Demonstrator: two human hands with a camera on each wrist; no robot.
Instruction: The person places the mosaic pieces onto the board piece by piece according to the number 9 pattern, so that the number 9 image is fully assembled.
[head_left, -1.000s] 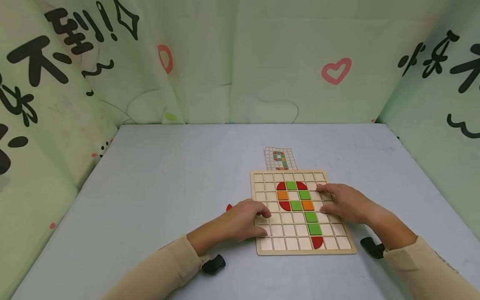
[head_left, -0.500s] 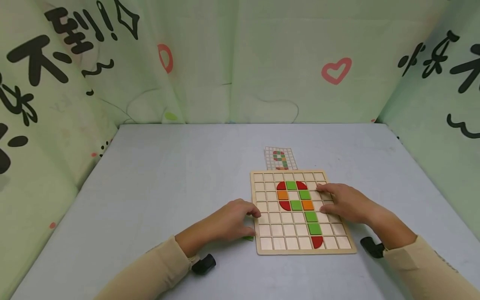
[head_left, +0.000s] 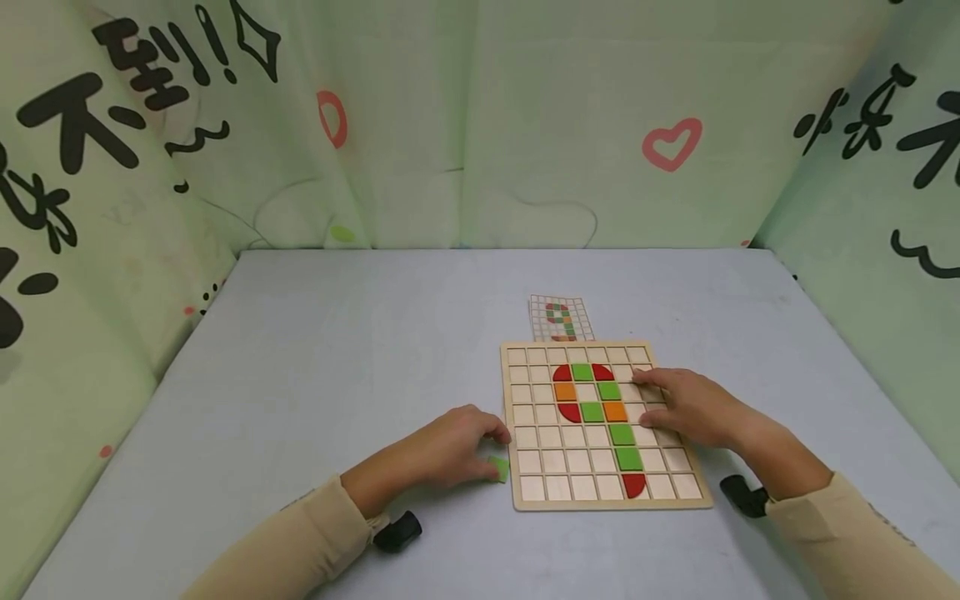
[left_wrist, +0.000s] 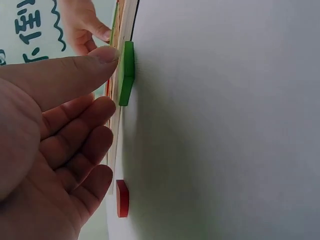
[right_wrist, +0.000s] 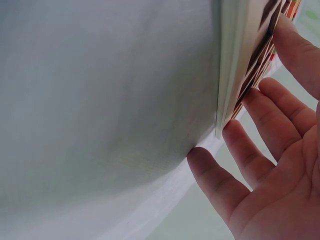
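Observation:
A wooden grid board (head_left: 525, 493) lies on the table, with red, green and orange tiles set in several of its squares. Beside its left edge is my left hand (head_left: 459, 446), fingers loosely bent. Its thumb tip is right at a loose green tile (head_left: 499, 469), a flat square in the left wrist view (left_wrist: 127, 75). A red tile (left_wrist: 122, 199) lies farther along the board's edge there; the hand hides it in the head view. My right hand (head_left: 693, 406) rests on the board's right side, fingers spread over the rim in the right wrist view.
A printed pattern card (head_left: 562, 317) lies behind the board, its lower edge partly covered by it. The white table (head_left: 337, 333) is walled by pale green curtains (head_left: 525, 125) at the back and both sides. A small black camera sits on each wrist.
My left hand has drawn back leftward off the board to its left edge. A loose green tile has come into view by the thumb, while the red one is now hidden. My right hand stays put.

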